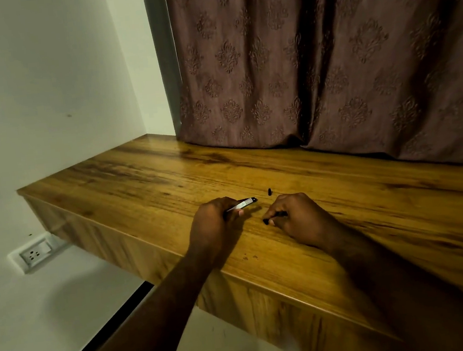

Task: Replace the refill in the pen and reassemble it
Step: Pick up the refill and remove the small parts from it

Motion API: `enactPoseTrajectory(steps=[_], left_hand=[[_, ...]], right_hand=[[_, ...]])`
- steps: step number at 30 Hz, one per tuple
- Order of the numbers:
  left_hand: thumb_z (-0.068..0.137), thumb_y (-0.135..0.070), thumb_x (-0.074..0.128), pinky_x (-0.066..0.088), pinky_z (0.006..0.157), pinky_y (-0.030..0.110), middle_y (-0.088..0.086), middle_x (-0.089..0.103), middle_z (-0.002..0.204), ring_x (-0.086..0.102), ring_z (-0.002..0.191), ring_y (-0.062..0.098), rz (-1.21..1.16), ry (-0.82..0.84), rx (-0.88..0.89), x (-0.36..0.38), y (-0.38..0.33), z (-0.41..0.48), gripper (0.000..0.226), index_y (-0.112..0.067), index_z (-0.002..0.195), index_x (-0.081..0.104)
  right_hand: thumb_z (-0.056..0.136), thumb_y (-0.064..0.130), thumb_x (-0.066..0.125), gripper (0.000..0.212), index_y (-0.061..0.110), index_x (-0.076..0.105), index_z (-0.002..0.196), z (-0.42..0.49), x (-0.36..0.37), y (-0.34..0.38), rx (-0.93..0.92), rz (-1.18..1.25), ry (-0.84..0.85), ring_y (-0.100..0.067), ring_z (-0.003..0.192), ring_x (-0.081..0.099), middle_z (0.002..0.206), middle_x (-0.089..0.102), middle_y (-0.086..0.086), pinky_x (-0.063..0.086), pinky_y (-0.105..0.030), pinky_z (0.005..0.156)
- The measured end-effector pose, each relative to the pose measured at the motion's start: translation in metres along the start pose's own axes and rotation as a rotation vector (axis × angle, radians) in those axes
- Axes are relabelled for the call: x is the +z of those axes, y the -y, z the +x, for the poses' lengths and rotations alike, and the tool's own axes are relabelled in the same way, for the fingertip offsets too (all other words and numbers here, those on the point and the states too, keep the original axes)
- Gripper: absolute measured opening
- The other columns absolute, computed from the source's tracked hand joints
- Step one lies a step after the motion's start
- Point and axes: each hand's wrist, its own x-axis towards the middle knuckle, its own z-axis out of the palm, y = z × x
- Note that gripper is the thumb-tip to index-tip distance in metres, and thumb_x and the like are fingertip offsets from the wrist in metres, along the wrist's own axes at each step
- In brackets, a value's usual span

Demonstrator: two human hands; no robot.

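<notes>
Pen barrel [244, 203], gripped by left hand [215, 223], is pointed toward the black part [275, 216] pinched by right hand [297, 219]

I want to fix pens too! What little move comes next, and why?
Probably the right hand brings its short black pen piece to the white pen barrel the left hand grips; the two are apart, and a small black cap lies loose on the wooden desk.
</notes>
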Motion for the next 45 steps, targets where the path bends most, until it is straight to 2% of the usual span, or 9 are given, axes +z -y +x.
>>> enactPoseTrajectory(steps=[2, 5, 7, 9, 13, 19, 27, 32, 45], left_hand=[[0.076, -0.080, 0.036, 0.054, 0.059, 0.041, -0.004, 0.071, 0.078, 0.065, 0.068, 0.008, 0.021, -0.008, 0.040, 0.002, 0.002, 0.000, 0.066, -0.027, 0.093, 0.071], [0.093, -0.046, 0.056, 0.051, 0.056, 0.040, -0.005, 0.070, 0.078, 0.063, 0.065, 0.009, 0.101, -0.012, 0.142, 0.004, 0.001, -0.002, 0.025, -0.028, 0.101, 0.071], [0.095, -0.039, 0.055, 0.050, 0.056, 0.036, -0.005, 0.071, 0.081, 0.062, 0.067, 0.008, 0.207, -0.008, 0.246, 0.006, -0.003, -0.003, 0.023, -0.030, 0.112, 0.068], [0.096, -0.048, 0.046, 0.050, 0.057, 0.033, -0.006, 0.072, 0.085, 0.063, 0.069, 0.008, 0.269, -0.007, 0.292, 0.005, -0.007, -0.004, 0.033, -0.033, 0.118, 0.065], [0.092, -0.056, 0.037, 0.052, 0.062, 0.031, -0.007, 0.075, 0.097, 0.068, 0.079, 0.011, 0.379, 0.018, 0.304, 0.003, -0.010, -0.005, 0.045, -0.034, 0.121, 0.063], [0.092, -0.052, 0.049, 0.054, 0.063, 0.028, -0.007, 0.073, 0.103, 0.069, 0.082, 0.011, 0.484, 0.028, 0.296, 0.005, -0.011, -0.002, 0.038, -0.033, 0.122, 0.062], [0.074, -0.013, 0.066, 0.055, 0.055, 0.030, 0.006, 0.074, 0.101, 0.072, 0.080, 0.027, 0.716, 0.044, 0.360, 0.010, -0.024, 0.021, 0.029, -0.015, 0.103, 0.073], [0.075, -0.003, 0.069, 0.057, 0.070, 0.035, 0.013, 0.070, 0.114, 0.068, 0.100, 0.031, 0.691, 0.051, 0.382, 0.015, -0.035, 0.027, 0.036, -0.010, 0.110, 0.070], [0.077, -0.007, 0.067, 0.058, 0.067, 0.034, 0.011, 0.071, 0.111, 0.071, 0.091, 0.029, 0.554, 0.003, 0.299, 0.021, -0.018, 0.016, 0.032, -0.011, 0.109, 0.071]], right_hand=[[0.087, 0.011, 0.066, 0.013, 0.016, 0.075, 0.094, 0.001, 0.000, -0.002, 0.079, 0.155, -0.077, -0.016, 0.083, 0.065, 0.091, 0.072, 0.000, 0.053, -0.032, 0.076], [0.090, 0.005, 0.062, 0.010, 0.010, 0.070, 0.091, 0.002, -0.001, 0.000, 0.238, 0.638, -0.145, -0.018, 0.060, 0.059, 0.073, 0.066, -0.008, 0.051, -0.026, 0.054], [0.090, 0.005, 0.061, 0.007, 0.007, 0.068, 0.092, 0.002, -0.001, 0.002, 0.278, 0.829, -0.110, -0.017, 0.058, 0.058, 0.075, 0.065, -0.012, 0.051, -0.023, 0.051], [0.091, 0.008, 0.061, 0.009, 0.002, 0.067, 0.094, 0.003, 0.003, 0.002, 0.279, 0.910, -0.087, -0.016, 0.057, 0.059, 0.075, 0.065, -0.012, 0.052, -0.023, 0.051], [0.089, 0.011, 0.063, 0.011, 0.001, 0.069, 0.092, 0.004, 0.007, 0.003, 0.265, 0.945, -0.072, -0.016, 0.058, 0.060, 0.073, 0.067, -0.011, 0.051, -0.024, 0.052], [0.088, 0.005, 0.063, 0.010, -0.002, 0.069, 0.093, 0.007, 0.007, 0.000, 0.299, 0.995, -0.053, -0.017, 0.060, 0.062, 0.077, 0.066, -0.015, 0.053, -0.024, 0.054], [0.089, 0.000, 0.059, 0.008, -0.003, 0.067, 0.089, 0.008, 0.000, -0.001, 0.421, 1.217, -0.062, -0.015, 0.059, 0.066, 0.076, 0.067, -0.016, 0.058, -0.024, 0.057], [0.089, -0.001, 0.059, 0.010, -0.004, 0.065, 0.095, 0.009, -0.004, -0.004, 0.465, 1.323, -0.067, -0.016, 0.063, 0.068, 0.076, 0.068, -0.014, 0.058, -0.025, 0.059], [0.089, 0.001, 0.059, 0.009, -0.003, 0.066, 0.092, 0.008, -0.005, 0.000, 0.449, 1.296, -0.036, -0.015, 0.061, 0.064, 0.077, 0.067, -0.015, 0.058, -0.023, 0.059]])
